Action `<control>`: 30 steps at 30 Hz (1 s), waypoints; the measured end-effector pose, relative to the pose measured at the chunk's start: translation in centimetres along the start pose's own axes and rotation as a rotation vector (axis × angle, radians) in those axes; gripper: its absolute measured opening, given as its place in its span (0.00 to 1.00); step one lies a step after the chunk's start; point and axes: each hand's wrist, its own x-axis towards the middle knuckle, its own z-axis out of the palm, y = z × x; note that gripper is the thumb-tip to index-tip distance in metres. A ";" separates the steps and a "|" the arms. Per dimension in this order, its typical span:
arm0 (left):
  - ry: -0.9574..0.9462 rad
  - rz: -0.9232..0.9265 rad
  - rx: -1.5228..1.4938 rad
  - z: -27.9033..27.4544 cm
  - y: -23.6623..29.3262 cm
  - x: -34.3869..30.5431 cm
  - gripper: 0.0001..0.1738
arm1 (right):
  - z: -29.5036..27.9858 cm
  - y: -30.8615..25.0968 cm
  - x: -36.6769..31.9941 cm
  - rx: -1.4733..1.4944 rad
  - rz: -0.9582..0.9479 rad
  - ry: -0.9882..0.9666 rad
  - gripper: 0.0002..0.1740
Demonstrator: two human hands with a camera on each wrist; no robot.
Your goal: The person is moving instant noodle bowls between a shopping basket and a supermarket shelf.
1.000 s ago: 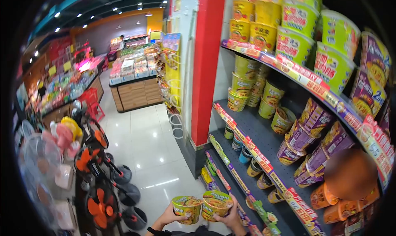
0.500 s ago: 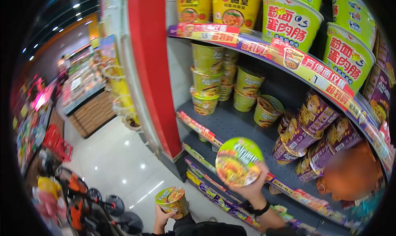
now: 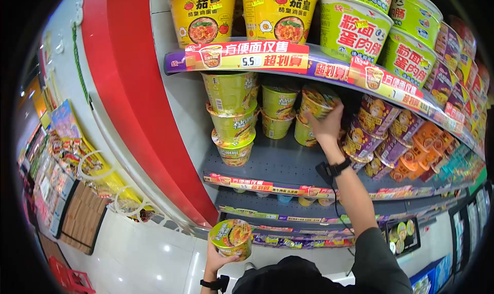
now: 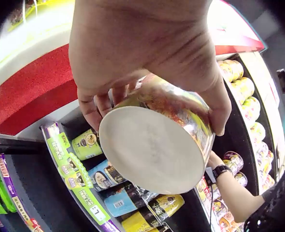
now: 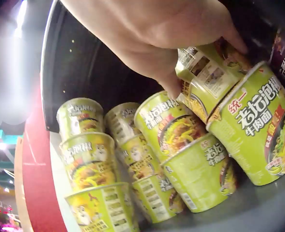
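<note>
In the head view my left hand (image 3: 214, 259) grips a green noodle cup (image 3: 231, 239) low in front of the shelves; the left wrist view shows that cup's white base (image 4: 152, 149), fingers and thumb round its sides. On the middle shelf my right hand (image 3: 328, 124) holds another cup (image 3: 316, 102), tilted, on top of a green cup (image 3: 304, 133). The right wrist view has my right hand (image 5: 166, 34) over the tilted cup (image 5: 210, 77), which touches the green cup (image 5: 258, 125) under it. Stacked green cups (image 3: 278, 109) stand to its left.
Yellow tubs (image 3: 278, 16) and large green tubs (image 3: 355, 29) fill the upper shelf, whose price-strip edge (image 3: 247, 57) overhangs the right hand. Purple cups (image 3: 378, 116) stand just right of it. A red pillar (image 3: 139, 103) borders the shelves at left.
The view has turned toward the shelves. My right hand has moved up and inward with its cup onto the middle shelf. My left hand still holds its cup low.
</note>
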 end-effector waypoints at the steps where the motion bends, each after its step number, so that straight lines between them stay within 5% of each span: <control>1: -0.023 0.001 -0.030 -0.1 0.5 0.7 0.68 | 0.7 0.5 0.2 -0.134 -0.057 -0.005 0.54; 6: -0.112 0.020 -0.075 0.1 2.9 3.2 0.71 | 1.2 0.8 0.9 -0.141 0.066 -0.048 0.63; 11: -0.138 0.063 -0.135 1.1 5.3 5.7 0.71 | -2.9 -2.2 -2.3 -0.180 -0.171 -0.054 0.68; 13: -0.158 0.116 -0.105 1.4 5.7 6.6 0.71 | -5.0 -6.0 -6.7 -0.060 -0.287 -0.100 0.54; 14: -0.163 0.154 -0.076 1.7 5.8 7.0 0.72 | -7.1 -8.3 -9.3 0.110 -0.122 -0.359 0.47; 18: -0.099 0.283 -0.049 5.0 8.5 8.2 0.75 | -10.1 -13.0 -18.0 0.445 0.009 -1.015 0.56; 22: -0.113 0.414 0.183 6.9 10.2 9.7 0.76 | -9.1 -13.1 -21.2 0.459 0.058 -0.905 0.59; 24: -0.087 0.462 0.209 7.2 11.6 10.3 0.77 | -8.8 -13.2 -18.5 0.393 -0.124 -0.743 0.58; 26: 0.018 0.679 0.292 7.1 13.8 9.9 0.73 | -7.8 -14.7 -14.5 0.425 -0.220 -0.390 0.57; 30: -0.045 0.555 0.456 4.4 12.8 7.5 0.58 | -3.7 -14.5 -5.1 0.370 -0.099 0.029 0.54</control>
